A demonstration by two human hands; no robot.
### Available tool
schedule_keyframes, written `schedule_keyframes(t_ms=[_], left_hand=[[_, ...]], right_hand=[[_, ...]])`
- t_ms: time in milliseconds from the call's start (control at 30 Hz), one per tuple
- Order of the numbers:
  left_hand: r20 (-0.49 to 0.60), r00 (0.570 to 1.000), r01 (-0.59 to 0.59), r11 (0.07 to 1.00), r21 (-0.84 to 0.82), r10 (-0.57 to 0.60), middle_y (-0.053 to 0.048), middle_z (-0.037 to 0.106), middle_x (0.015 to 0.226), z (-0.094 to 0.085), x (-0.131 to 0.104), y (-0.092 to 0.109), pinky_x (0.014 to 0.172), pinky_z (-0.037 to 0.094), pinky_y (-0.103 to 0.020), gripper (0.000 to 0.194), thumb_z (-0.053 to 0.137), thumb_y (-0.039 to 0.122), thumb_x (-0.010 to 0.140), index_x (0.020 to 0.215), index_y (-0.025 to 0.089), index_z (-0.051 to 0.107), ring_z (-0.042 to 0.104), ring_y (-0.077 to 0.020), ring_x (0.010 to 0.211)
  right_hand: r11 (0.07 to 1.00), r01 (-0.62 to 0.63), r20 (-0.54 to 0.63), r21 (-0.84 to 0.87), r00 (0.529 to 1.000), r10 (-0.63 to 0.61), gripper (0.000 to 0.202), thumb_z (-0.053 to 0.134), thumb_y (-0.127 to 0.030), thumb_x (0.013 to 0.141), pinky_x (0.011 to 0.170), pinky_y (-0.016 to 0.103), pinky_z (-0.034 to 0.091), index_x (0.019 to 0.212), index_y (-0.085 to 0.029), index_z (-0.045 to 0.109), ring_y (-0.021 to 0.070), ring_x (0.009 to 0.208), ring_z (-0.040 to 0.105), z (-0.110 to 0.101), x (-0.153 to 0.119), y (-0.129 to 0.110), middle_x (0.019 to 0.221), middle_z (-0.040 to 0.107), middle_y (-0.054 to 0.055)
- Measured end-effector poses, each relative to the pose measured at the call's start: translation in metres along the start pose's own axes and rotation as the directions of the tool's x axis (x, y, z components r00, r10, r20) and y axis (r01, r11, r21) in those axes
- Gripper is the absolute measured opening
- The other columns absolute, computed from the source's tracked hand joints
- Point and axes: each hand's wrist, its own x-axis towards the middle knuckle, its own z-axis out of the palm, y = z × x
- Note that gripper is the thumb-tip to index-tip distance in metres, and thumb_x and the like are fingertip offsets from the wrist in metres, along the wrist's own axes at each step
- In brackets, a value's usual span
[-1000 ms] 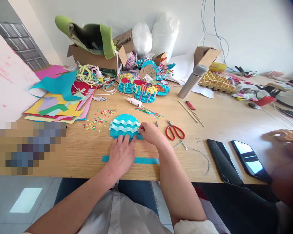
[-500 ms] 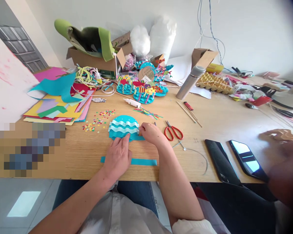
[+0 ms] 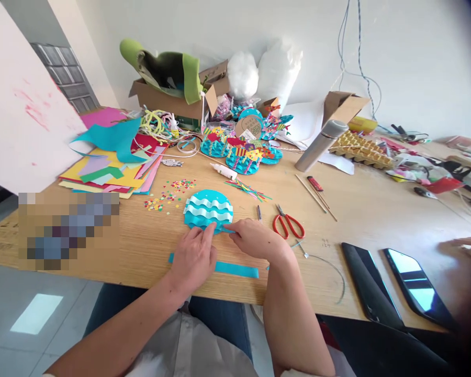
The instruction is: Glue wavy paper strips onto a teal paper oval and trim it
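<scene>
A round blue paper piece lies in front of me with two pale wavy paper strips across it and a blue wavy strip low on it. My left hand rests at its lower edge, fingers stretched and fingertips pressing on the blue strip. At the lower right edge, my right hand pinches the end of that blue paper strip. Another flat blue strip lies on the table, partly under my left hand.
Red-handled scissors and a pen lie right of the disc. Beyond are confetti, thin paper strips, a glue tube and a steel flask. Phones sit at right, near another person's hand.
The view has swung left. My right hand has moved from the disc's right side down to its lower right, bringing the blue strip's end in. My left fingertips still press the lower edge.
</scene>
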Motion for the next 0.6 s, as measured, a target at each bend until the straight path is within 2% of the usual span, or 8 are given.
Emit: schedule_keyframes(t_ms=[267,433,600], left_hand=[[0.101,0.995,0.019,0.997,0.076,-0.026,-0.009,0.069,0.087,-0.004,0.001,0.005,0.077,0.05,-0.038,0.042,0.045,0.009,0.082,0.123,0.013,0.054,0.062,-0.0258,0.09],[0.151,0.988,0.024,0.996,0.083,-0.036,-0.01,0.068,0.09,-0.006,0.003,0.008,0.078,0.05,-0.038,0.036,0.046,0.009,0.082,0.116,0.014,0.059,0.062,-0.0251,0.088],[0.205,0.979,0.004,0.998,0.058,-0.016,-0.011,0.068,0.091,-0.014,0.006,0.007,0.079,0.051,-0.038,0.048,0.044,0.008,0.083,0.131,0.01,0.051,0.063,-0.0251,0.089]], right_hand=[[0.992,-0.011,0.016,-0.125,1.0,0.013,0.029,0.041,-0.019,0.092,0.071,0.034,0.048,0.107,-0.015,0.065,0.0287,0.093,0.07,0.007,0.001,-0.014,0.097,0.073,0.014],[0.974,0.003,0.013,-0.227,1.0,0.0,0.032,0.036,-0.013,0.091,0.066,0.034,0.049,0.106,-0.012,0.064,0.0289,0.085,0.071,0.011,0.002,-0.023,0.09,0.073,0.016],[0.97,0.003,0.001,-0.242,1.0,-0.003,0.032,0.035,-0.013,0.091,0.067,0.034,0.049,0.098,-0.012,0.067,0.0295,0.086,0.071,0.012,0.006,-0.025,0.091,0.073,0.017]])
